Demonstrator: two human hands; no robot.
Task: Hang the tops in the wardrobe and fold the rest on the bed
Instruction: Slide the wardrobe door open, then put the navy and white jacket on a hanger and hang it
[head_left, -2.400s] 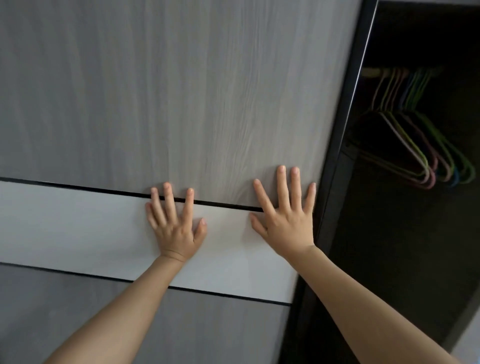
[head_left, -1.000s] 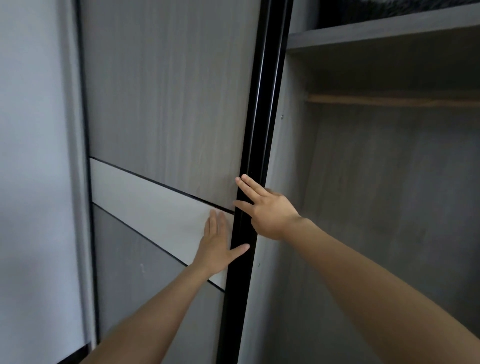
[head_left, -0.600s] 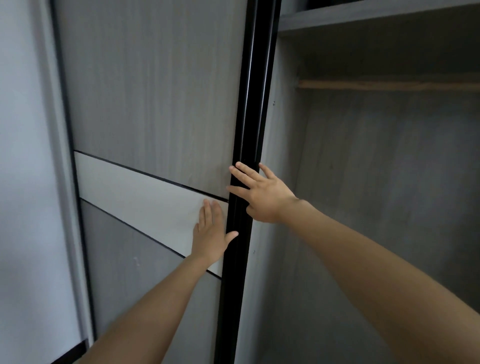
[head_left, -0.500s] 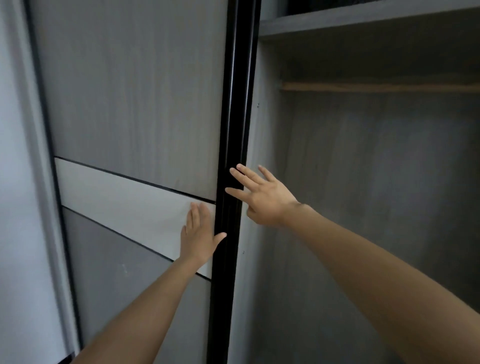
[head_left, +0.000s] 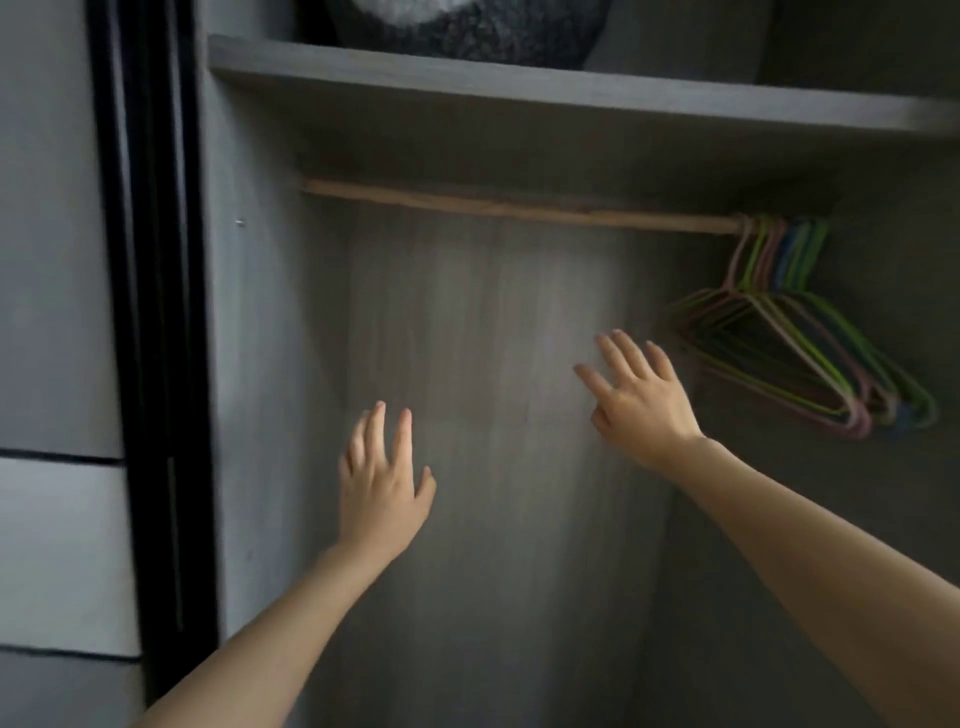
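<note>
A fluffy dark grey and white bundle (head_left: 467, 26) sits above the pale wooden rail (head_left: 519, 208), on a grey wood-grain shelf board (head_left: 519, 88), its top cut off. Thin pink, green and blue hangers (head_left: 810, 353) hang bunched together at the rail's right end

I watch through one camera, worn on the person's head; it looks forward into the open wardrobe (head_left: 493, 338); it is close, so the inside fills most of the view; the shelf (head_left: 519, 88) is at the top; the door (head_left: 52, 260) is at the left.
</note>
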